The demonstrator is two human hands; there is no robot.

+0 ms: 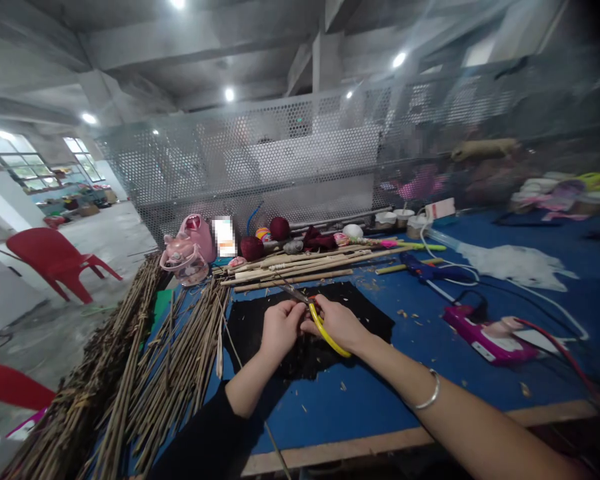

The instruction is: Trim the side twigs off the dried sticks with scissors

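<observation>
My right hand (339,325) is closed around scissors with yellow handles (326,335). Their metal blades (296,292) point up and to the left, over the fingers of my left hand. Beside it, my left hand (283,325) has its fingertips pinched together near the blades; what they hold is too small or hidden to make out. Both hands are above a black cloth (365,310) on the blue table (380,407). A thin stick (276,448) slants under my left forearm toward the front edge.
Bundled dry sticks (180,360) cover the table's left side. Behind the cloth lie pale rods (300,267) and dark red yarn balls (253,248), near a pink container (196,237) and a phone (224,237). At right are a blue glue gun (437,270) and a magenta power strip (490,337) with cords.
</observation>
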